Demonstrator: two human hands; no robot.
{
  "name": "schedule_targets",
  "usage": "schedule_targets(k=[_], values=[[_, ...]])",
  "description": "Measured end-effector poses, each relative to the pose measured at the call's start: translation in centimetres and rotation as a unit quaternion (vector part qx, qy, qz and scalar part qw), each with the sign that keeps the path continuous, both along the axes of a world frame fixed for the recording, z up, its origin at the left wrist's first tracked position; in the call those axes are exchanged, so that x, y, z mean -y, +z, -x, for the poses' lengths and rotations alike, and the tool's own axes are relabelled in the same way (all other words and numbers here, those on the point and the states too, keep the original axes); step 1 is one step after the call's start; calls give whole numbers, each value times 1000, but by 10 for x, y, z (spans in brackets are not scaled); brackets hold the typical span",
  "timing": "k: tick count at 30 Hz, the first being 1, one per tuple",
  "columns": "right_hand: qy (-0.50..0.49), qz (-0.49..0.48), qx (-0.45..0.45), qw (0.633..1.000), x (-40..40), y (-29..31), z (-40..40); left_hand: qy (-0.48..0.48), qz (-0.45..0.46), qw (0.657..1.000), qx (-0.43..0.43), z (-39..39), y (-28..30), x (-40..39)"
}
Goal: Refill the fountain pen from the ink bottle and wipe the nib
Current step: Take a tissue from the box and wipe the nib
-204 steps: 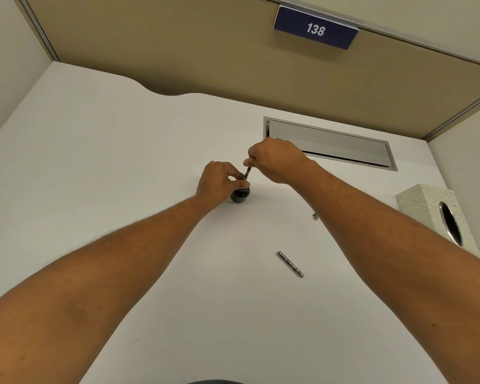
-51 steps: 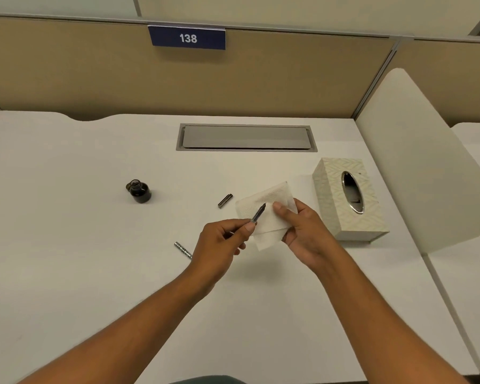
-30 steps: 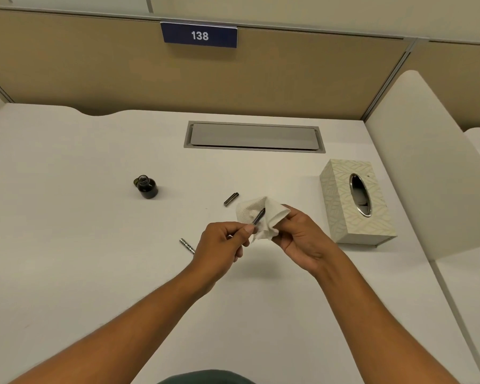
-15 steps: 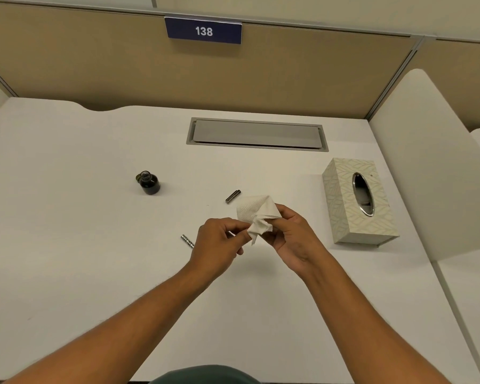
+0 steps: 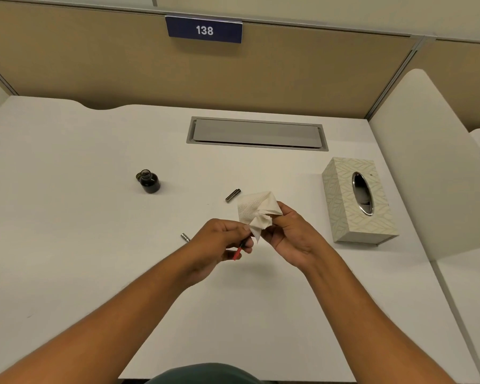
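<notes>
My left hand [image 5: 219,242] grips the fountain pen's front section, whose red end [image 5: 237,253] sticks out below my fingers. The nib is hidden inside a crumpled white tissue [image 5: 257,213], which my right hand [image 5: 286,234] pinches around it. The open ink bottle [image 5: 149,182], dark and round, stands on the white desk [image 5: 67,231] to the left, well apart from both hands. A short metal pen part [image 5: 232,195] lies just behind the tissue. Another metal pen piece [image 5: 185,237] lies partly hidden behind my left hand.
A patterned tissue box [image 5: 358,200] with an oval metal opening stands at the right. A grey cable hatch [image 5: 257,133] is set into the desk at the back. A beige partition with a sign reading 138 [image 5: 204,29] closes the far side, and a white divider [image 5: 427,162] the right.
The tissue went from flat under the nib to bunched around it, hiding the nib. My hands stayed close together at the desk's middle; earlier they were at the ink bottle.
</notes>
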State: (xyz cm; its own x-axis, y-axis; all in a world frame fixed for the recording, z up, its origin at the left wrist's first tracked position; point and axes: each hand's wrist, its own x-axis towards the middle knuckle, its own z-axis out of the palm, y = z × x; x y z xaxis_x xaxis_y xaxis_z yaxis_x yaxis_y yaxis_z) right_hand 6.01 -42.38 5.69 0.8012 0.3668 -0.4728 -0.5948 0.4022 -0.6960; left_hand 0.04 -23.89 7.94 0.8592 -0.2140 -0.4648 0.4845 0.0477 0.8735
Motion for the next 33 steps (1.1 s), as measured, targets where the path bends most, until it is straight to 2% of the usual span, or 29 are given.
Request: schedule_targets(k=[4, 8, 10, 14, 17, 19, 23, 25, 29, 33], values=[[-23, 37, 3, 999, -4, 4, 1, 50, -113, 990, 68, -1, -2, 2], [-52, 61, 0, 997, -7, 5, 2, 87, -264, 945, 174, -1, -3, 6], [-66, 58, -1, 996, -7, 4, 1, 86, -253, 949, 169, -2, -2, 7], [-68, 22, 2, 997, -6, 4, -1, 50, -80, 995, 25, -6, 0, 1], [-66, 4, 1, 998, -6, 2, -2, 32, 25, 998, -50, -7, 0, -3], [-76, -14, -7, 997, -6, -1, -2, 28, 41, 997, -58, -6, -2, -4], [-157, -70, -63, 983, -1, -6, -4, 44, -16, 999, -16, -5, -2, -3], [-171, -52, -58, 982, 3, -9, -4, 72, -79, 994, 26, -5, 0, -3], [-128, 47, 25, 990, 8, -9, 2, 119, -226, 961, 107, -7, 1, -6], [-42, 67, 106, 991, 7, -4, 8, 109, -269, 943, 163, -10, 5, -9]])
